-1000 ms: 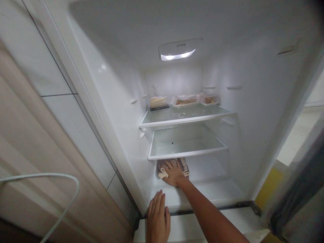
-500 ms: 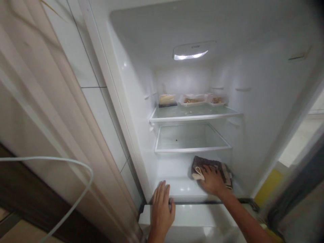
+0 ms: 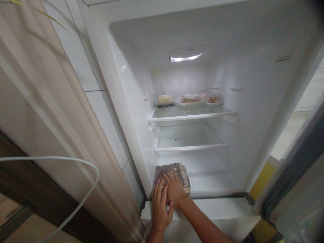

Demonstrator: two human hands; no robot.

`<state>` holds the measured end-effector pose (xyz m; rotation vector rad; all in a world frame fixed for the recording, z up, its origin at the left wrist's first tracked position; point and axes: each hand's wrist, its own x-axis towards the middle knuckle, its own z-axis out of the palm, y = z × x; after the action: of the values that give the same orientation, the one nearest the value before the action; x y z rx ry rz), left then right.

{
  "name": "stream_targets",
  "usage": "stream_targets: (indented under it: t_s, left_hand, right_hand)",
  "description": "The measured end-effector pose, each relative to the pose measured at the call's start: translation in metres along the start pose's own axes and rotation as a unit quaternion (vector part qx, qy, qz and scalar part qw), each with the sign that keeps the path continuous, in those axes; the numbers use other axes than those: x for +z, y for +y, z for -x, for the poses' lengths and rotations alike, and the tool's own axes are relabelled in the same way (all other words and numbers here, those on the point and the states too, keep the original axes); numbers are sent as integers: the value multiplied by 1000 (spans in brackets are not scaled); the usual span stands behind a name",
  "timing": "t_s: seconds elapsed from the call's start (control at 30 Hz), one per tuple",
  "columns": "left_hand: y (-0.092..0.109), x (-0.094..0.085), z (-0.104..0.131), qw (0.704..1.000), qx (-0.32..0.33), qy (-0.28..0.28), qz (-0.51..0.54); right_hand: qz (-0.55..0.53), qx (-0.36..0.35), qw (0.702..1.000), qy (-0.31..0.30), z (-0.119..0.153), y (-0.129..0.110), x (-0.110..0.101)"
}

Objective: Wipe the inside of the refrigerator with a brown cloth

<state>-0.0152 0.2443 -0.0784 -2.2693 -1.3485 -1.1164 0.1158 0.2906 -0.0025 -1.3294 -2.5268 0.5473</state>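
While my right hand (image 3: 175,189) presses flat, fingers spread, on a folded grey cloth (image 3: 172,172) at the front left of the fridge floor, my left hand (image 3: 160,206) lies open just beside it, fingertips touching the cloth's near edge. Beyond my hands rise a bare glass shelf (image 3: 189,147) and an upper shelf (image 3: 192,117) carrying food containers (image 3: 190,100) at the back.

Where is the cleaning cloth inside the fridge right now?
In the head view, the cloth lies on the lowest level at its front-left corner, under the right hand, with the left hand beside it at the front edge.
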Motion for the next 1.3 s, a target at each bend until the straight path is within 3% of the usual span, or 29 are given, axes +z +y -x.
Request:
stream_targets:
  t_s: [0.1, 0.23, 0.43, 0.57, 0.77, 1.0, 1.1, 1.3]
  left_hand:
    - [1, 1, -1, 1000, 14, -10, -24]
    - [4, 1, -3, 996, 0, -18, -84]
    - [6, 1, -8, 989, 57, -49, -129]
    - [6, 4, -10, 988, 44, -50, -138]
    - [7, 5, -13, 985, 60, -43, -158]
    - [-3, 14, -17, 972, 117, -11, -204]
    - [-13, 28, -13, 970, 141, 11, -198]
    - [-27, 59, 6, 983, 80, 55, -154]
  right_hand:
    - [1, 26, 999, 26, 10, 8, 1]
    - [25, 118, 990, 75, 39, 31, 6]
    - [150, 270, 942, 133, 104, 102, -5]
    - [185, 334, 917, 118, 119, 142, -23]
    - [147, 349, 923, 71, 76, 167, -44]
    - [120, 334, 931, 84, 12, 185, -50]
    - [98, 301, 944, 92, -27, 180, -47]
    - [28, 174, 980, 94, -117, 139, -24]
